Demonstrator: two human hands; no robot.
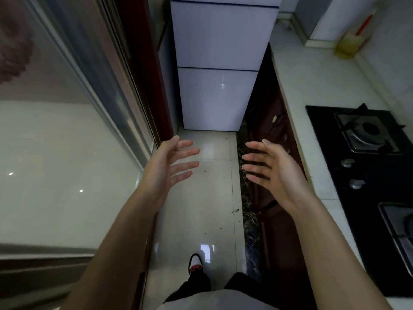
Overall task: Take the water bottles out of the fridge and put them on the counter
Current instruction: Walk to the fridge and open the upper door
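Nearest the camera, a dark trouser leg and one shoe [196, 262] are seen on the pale tiled floor [207, 198], which suggests a narrow kitchen aisle is being walked. Both bare forearms are held out ahead. The left hand [171, 161] is raised with its fingers [187, 152] straight and spread, palm turned inward; the right hand [267, 165] is held the same way, its fingers [252, 157] fanned apart and nothing held in either. The two hands are set apart with only floor visible between them.

To the right, the white tabletop [312, 90] is run along the aisle, and a black gas hob [366, 166] is set into it. Further back on that tabletop, an oil bottle [349, 44] (yellowish, with a red label) is stood near the wall. No water bottles are seen on it. To the left, a glass sliding door [67, 135] is framed in metal.

At the far end of the aisle stands the fridge [220, 70] — pale, with its doors closed, well beyond the hands. The water bottles cannot be seen; they are presumably behind those doors.

As judged from this, the task is barely begun — the fridge is yet to be reached and opened, and every bottle is yet to be lifted out and set on the tabletop.
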